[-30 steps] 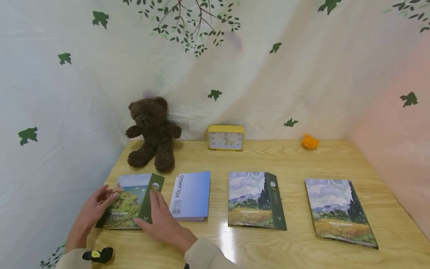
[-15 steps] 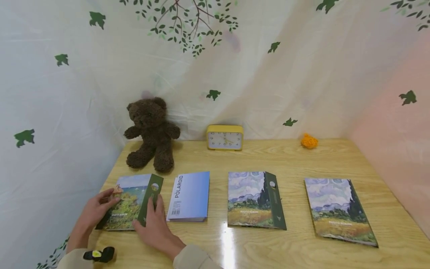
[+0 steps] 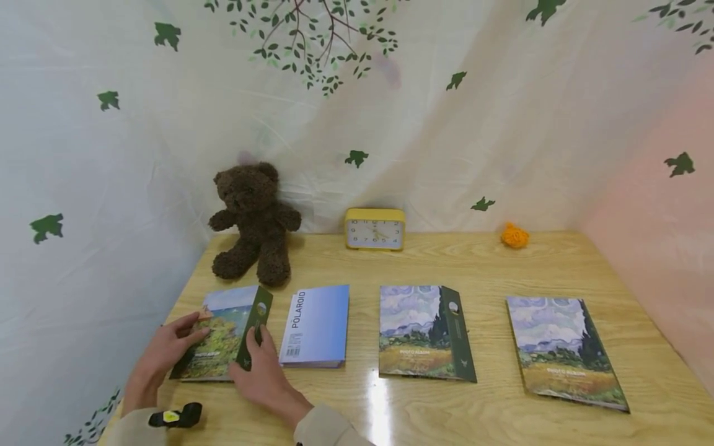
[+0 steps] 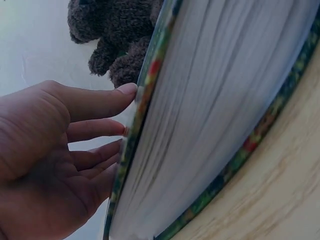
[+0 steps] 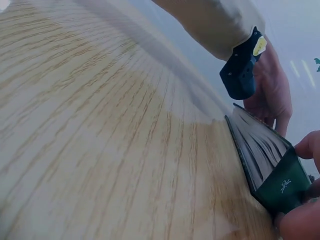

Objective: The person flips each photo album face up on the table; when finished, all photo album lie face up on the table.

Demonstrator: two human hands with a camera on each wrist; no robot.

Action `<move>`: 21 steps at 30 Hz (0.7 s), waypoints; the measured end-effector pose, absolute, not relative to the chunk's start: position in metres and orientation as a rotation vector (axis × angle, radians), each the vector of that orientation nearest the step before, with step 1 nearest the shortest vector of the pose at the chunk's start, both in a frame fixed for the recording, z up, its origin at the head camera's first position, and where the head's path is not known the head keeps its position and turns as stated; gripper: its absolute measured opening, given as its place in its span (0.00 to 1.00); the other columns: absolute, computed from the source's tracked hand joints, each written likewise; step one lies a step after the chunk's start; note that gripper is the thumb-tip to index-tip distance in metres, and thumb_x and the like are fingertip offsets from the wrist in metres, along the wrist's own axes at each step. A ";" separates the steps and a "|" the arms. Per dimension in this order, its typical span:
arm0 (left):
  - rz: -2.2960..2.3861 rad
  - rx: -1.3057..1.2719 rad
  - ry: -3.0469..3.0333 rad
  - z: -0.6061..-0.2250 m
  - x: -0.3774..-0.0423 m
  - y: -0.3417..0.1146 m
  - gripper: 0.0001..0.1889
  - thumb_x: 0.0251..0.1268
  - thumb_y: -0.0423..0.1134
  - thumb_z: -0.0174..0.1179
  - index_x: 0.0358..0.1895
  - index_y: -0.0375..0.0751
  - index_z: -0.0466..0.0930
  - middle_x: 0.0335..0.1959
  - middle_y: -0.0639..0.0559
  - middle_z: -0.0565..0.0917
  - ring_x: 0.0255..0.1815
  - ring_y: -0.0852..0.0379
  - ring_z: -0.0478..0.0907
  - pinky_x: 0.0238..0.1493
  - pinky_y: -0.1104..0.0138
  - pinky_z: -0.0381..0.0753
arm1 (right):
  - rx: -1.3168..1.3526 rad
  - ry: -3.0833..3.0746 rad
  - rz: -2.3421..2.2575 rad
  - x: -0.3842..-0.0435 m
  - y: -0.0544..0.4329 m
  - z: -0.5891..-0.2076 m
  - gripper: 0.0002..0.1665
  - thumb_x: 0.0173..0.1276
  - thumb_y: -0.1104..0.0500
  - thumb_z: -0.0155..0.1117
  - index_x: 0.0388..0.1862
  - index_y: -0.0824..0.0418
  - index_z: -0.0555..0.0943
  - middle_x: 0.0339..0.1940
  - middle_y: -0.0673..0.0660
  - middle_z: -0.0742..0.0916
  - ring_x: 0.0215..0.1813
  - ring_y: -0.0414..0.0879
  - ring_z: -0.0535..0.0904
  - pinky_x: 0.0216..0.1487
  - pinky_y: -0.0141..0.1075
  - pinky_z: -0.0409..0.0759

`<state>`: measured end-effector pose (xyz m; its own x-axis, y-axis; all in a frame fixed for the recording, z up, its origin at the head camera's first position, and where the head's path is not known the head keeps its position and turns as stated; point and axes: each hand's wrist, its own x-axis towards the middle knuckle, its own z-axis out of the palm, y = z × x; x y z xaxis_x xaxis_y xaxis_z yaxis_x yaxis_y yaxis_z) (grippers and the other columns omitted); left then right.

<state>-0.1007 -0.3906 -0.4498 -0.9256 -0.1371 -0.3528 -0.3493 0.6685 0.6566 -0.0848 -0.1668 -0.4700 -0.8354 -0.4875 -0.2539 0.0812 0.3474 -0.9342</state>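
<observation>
At the nearest edge of the head view, two light sleeves (image 3: 334,428) are seen, and a dark device (image 3: 191,414) is worn at the left wrist. By the left hand (image 3: 167,347), nearly straight fingers and thumb are laid against the front cover of the seaside album (image 3: 225,341) on its left side. By the right hand (image 3: 264,378), the green spine (image 5: 286,186) of that album is pinched between thumb and fingers. The album is set at the left end of the worktop (image 3: 312,260); between its covers, loosely fanned pages (image 4: 210,95) are held. Compared with half a second ago, its left side and both hands have been shifted to the right, and its spine is seen narrower.

Close by, to the right of the right hand, the way is taken up by a blue Polaroid book (image 3: 320,325). Farther right, a middle wheat-field album (image 3: 415,331) and a right-hand wheat-field album (image 3: 563,353) are laid flat, well apart.

Just beyond the seaside album a brown teddy bear (image 3: 253,214) is seated; a yellow clock (image 3: 375,232) and a small orange object (image 3: 515,236) are placed along the far edge, before a printed white curtain (image 3: 312,139).
</observation>
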 end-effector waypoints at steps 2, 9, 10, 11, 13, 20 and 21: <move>1.125 -0.397 2.598 -0.450 -0.100 -0.389 0.46 0.69 0.61 0.50 0.76 0.32 0.42 0.73 0.25 0.49 0.71 0.27 0.50 0.64 0.39 0.61 | -0.361 2.130 -1.526 -0.084 -0.166 -0.471 0.41 0.69 0.39 0.53 0.77 0.44 0.54 0.79 0.49 0.49 0.79 0.52 0.49 0.67 0.54 0.66; 1.196 -0.376 2.553 -0.450 -0.097 -0.383 0.48 0.68 0.62 0.50 0.76 0.33 0.39 0.74 0.26 0.46 0.73 0.28 0.46 0.66 0.39 0.59 | -0.387 2.177 -1.615 -0.083 -0.163 -0.462 0.39 0.69 0.39 0.50 0.76 0.42 0.54 0.80 0.53 0.48 0.78 0.55 0.49 0.67 0.56 0.66; 1.209 -0.356 2.553 -0.449 -0.096 -0.381 0.47 0.68 0.62 0.50 0.76 0.34 0.39 0.74 0.27 0.46 0.73 0.28 0.46 0.65 0.38 0.60 | -0.378 2.185 -1.624 -0.083 -0.162 -0.459 0.39 0.69 0.39 0.51 0.76 0.41 0.54 0.80 0.54 0.48 0.78 0.55 0.50 0.67 0.56 0.66; 1.224 -0.335 2.547 -0.449 -0.096 -0.379 0.47 0.68 0.62 0.50 0.77 0.35 0.39 0.75 0.27 0.45 0.73 0.27 0.46 0.65 0.38 0.60 | -0.375 2.193 -1.633 -0.084 -0.161 -0.456 0.39 0.69 0.40 0.51 0.76 0.41 0.54 0.79 0.55 0.49 0.78 0.56 0.51 0.67 0.56 0.66; 1.256 -0.291 2.534 -0.447 -0.097 -0.374 0.46 0.69 0.61 0.49 0.77 0.38 0.39 0.76 0.29 0.45 0.73 0.26 0.45 0.63 0.37 0.61 | -0.355 2.205 -1.648 -0.085 -0.159 -0.451 0.38 0.69 0.40 0.52 0.76 0.40 0.54 0.79 0.55 0.51 0.77 0.57 0.52 0.67 0.57 0.65; 1.219 -0.109 2.602 -0.441 -0.099 -0.360 0.40 0.72 0.56 0.48 0.78 0.42 0.41 0.74 0.27 0.40 0.71 0.22 0.42 0.60 0.31 0.57 | -0.273 2.178 -1.725 -0.094 -0.153 -0.443 0.41 0.68 0.38 0.56 0.76 0.45 0.57 0.77 0.55 0.60 0.74 0.56 0.61 0.65 0.53 0.70; 1.200 -0.084 2.620 -0.440 -0.099 -0.358 0.40 0.72 0.56 0.48 0.78 0.41 0.42 0.74 0.26 0.40 0.71 0.22 0.42 0.60 0.31 0.57 | -0.253 2.167 -1.745 -0.095 -0.152 -0.444 0.41 0.68 0.38 0.56 0.76 0.47 0.57 0.76 0.55 0.62 0.73 0.54 0.64 0.64 0.50 0.72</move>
<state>-0.0992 -0.3580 -0.4404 -0.9650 0.0547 -0.2564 -0.1584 0.6578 0.7363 -0.0952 -0.1522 -0.4441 -0.9243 -0.3489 -0.1545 0.0765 0.2273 -0.9708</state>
